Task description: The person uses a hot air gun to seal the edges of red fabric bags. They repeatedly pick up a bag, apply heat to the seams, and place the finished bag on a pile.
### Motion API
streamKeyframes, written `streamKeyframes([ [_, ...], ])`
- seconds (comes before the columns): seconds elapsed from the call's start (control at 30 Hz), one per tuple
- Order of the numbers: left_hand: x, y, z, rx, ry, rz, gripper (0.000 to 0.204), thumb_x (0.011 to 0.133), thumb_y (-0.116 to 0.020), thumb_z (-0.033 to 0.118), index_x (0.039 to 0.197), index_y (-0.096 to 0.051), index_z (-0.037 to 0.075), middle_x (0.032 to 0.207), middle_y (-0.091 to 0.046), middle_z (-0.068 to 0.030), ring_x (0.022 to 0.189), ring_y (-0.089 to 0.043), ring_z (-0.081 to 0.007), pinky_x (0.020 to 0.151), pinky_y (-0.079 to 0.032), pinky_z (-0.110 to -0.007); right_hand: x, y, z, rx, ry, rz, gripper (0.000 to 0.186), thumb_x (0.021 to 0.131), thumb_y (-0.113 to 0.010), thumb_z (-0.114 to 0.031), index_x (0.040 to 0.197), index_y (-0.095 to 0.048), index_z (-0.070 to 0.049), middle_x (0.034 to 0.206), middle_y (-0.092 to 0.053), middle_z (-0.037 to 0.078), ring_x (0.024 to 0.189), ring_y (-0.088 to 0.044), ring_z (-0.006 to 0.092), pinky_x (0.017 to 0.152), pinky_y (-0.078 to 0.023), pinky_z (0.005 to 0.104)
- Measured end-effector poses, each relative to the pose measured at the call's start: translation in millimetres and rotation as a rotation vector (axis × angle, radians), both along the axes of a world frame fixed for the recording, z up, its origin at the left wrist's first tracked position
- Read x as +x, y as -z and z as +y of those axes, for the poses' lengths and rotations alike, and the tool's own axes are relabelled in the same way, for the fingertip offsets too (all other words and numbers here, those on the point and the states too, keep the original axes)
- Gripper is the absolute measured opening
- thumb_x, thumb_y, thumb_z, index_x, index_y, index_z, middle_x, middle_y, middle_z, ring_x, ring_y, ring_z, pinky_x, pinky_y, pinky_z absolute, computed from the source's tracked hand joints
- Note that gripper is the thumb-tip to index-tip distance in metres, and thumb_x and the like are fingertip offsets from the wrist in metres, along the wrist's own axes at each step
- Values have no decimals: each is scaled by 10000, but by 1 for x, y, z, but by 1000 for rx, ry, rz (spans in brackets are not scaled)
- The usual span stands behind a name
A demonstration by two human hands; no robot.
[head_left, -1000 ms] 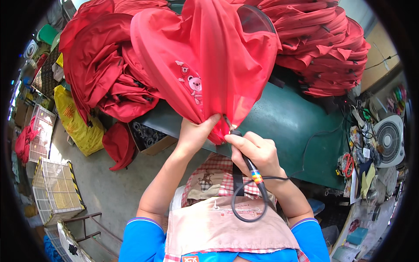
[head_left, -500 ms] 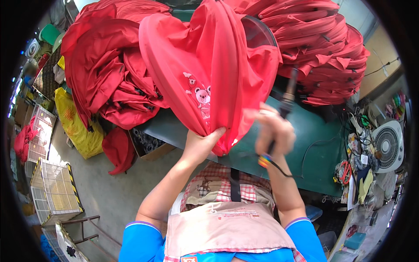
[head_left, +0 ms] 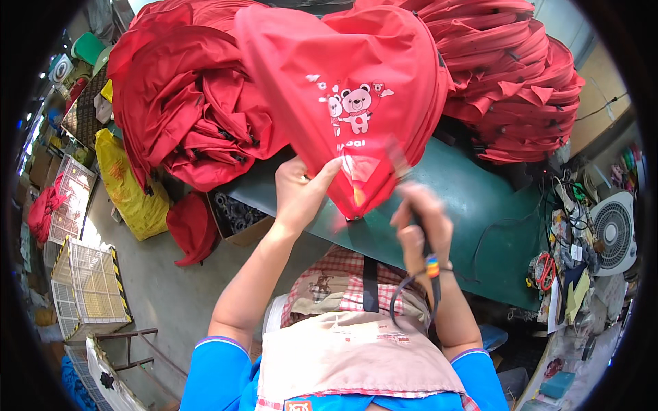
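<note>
In front of me a red fabric cover [head_left: 384, 55] with a stiff curved rim and printed bears narrows to a point at the table's near edge. My left hand [head_left: 299, 195] is closed on its left edge, just above that point, thumb laid on the cloth. My right hand [head_left: 425, 222] is closed round the dark handle of what looks like a corded soldering iron [head_left: 397, 159]; its front part is blurred and lies close to the cover's right edge. Whether it touches the cloth I cannot tell. A black cord hangs in a loop below the right wrist.
The green table [head_left: 473, 205] carries red covers heaped at left [head_left: 199, 103] and stacked at right [head_left: 507, 75]. A box of black parts [head_left: 236, 216] and a yellow bag [head_left: 130, 188] are on the left. A white fan [head_left: 613, 233] and red scissors [head_left: 545, 272] are at right.
The cover has turned so its printed face shows more broadly. My left hand has shifted slightly up and left. The iron has swung from pointing up and right to pointing up and left, nearer the cloth.
</note>
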State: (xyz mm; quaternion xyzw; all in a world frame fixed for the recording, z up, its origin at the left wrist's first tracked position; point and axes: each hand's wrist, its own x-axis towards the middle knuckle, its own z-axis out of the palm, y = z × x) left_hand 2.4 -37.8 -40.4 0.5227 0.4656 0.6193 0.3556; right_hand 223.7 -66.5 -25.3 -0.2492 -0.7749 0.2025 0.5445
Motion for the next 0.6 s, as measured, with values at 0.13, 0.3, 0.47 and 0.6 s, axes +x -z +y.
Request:
streamKeyframes([
  [0.13, 4, -3, 23, 5, 37, 94, 216, 904, -747, 177, 963, -750, -30, 845, -772, -69, 756, -673, -70, 693, -524, -264, -19, -7, -29, -11, 28, -141, 360, 784, -697, 88, 1124, -708, -30, 663, -556, 70, 534, -584, 177, 509, -505, 306],
  [0.3, 1, -6, 29, 1, 26, 168, 232, 884, -757, 199, 914, -747, -31, 768, -758, -95, 678, -682, -93, 640, -515, -272, -24, -3, -18, 49, 41, -182, 347, 749, -701, 76, 1079, -715, -30, 642, -543, 56, 495, -569, 167, 476, -503, 294],
  [0.47, 12, -16, 23, 15, 33, 222, 216, 879, -758, 184, 896, -739, -30, 726, -741, -116, 645, -679, -104, 607, -509, -284, -38, 1, -9, 103, 139, -249, 289, 746, -711, 37, 1024, -718, -41, 636, -537, 49, 500, -583, 174, 473, -510, 289],
  [0.6, 4, -4, 26, 44, 50, 224, 242, 886, -760, 201, 884, -732, -40, 727, -740, -122, 643, -680, -108, 601, -508, -290, -31, -38, -2, -343, -51, -207, 172, 901, -636, -96, 1040, -713, -33, 686, -637, 89, 544, -628, 157, 543, -532, 300],
])
